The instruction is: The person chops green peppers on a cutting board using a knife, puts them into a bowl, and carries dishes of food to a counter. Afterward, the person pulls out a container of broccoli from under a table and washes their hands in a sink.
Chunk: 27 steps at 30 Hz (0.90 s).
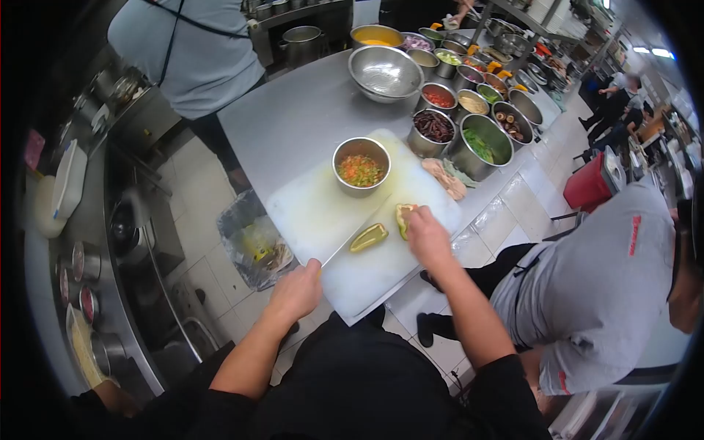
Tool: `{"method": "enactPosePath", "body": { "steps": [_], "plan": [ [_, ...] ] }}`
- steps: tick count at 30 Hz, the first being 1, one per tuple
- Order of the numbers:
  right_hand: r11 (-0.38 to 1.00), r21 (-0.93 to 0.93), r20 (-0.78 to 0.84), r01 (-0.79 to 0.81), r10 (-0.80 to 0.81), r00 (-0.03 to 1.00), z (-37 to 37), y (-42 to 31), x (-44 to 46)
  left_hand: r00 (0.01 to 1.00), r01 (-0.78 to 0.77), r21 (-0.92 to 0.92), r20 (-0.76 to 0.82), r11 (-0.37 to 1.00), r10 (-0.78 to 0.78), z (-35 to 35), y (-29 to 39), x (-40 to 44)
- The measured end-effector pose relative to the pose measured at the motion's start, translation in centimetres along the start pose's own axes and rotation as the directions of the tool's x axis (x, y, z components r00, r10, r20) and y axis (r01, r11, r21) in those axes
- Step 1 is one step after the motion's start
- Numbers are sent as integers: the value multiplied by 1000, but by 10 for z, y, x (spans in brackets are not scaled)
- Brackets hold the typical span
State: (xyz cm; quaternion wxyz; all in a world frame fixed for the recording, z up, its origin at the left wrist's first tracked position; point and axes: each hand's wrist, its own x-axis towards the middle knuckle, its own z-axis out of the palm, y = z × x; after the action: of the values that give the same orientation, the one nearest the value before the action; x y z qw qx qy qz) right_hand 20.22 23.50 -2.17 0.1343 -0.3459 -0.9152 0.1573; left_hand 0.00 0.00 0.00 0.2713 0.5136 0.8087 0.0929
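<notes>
My left hand [295,297] is closed around the handle of a knife [353,238], whose blade points away over the white cutting board [301,209]. With bent fingers my right hand [428,236] grips a pale green pepper piece [402,219] on the board. Between the blade and that piece lies a green pepper half [369,238], its hollow side up. Farther back on the board stands a steel pot [342,181] holding finely diced red, orange and green vegetables [361,170].
A lined trash bin [253,238] stands left of the table. Steel pots of dried chilies [433,126] and green leaves [479,147], a steel bowl [386,72] and a crumpled cloth [444,178] lie behind. People in grey stand left [194,55] and right [587,271].
</notes>
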Motion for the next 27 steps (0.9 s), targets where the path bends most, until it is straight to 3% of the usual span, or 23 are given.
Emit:
{"method": "enactPosePath", "body": {
  "steps": [1,4,7,10,13,16,19,23,27],
  "plan": [
    [989,-136,30,59,-55,998,-8,8,-2,1000,-1,-27,0,1000,1,-6,6,-11],
    [905,-308,150,295,-260,954,-10,30,8,1000,25,-78,1,997,-25,-3,5,-13],
    [912,-237,104,336,-320,942,-5,35,23,997,19,-55,-68,998,-23,-2,2,-16],
    [982,1,-122,191,-190,974,-5,28,21,993,2,-41,-119,999,-7,4,-1,-17],
    [966,131,-193,224,-197,961,-18,-1,1,996,37,-31,-80,999,-39,3,-1,-22],
    [924,124,-270,362,-319,909,0,-24,-16,997,49,-36,-63,998,-51,-1,3,-21],
    [903,-161,-62,398,-412,909,26,-36,-19,998,26,-40,-65,999,-28,5,1,-19],
    [883,-154,59,444,-440,896,30,-32,-16,998,48,-36,-41,998,-49,3,2,-14],
    [868,-126,38,480,-480,877,37,-28,-5,989,115,-21,98,993,-112,-13,11,-21]
  ]
}}
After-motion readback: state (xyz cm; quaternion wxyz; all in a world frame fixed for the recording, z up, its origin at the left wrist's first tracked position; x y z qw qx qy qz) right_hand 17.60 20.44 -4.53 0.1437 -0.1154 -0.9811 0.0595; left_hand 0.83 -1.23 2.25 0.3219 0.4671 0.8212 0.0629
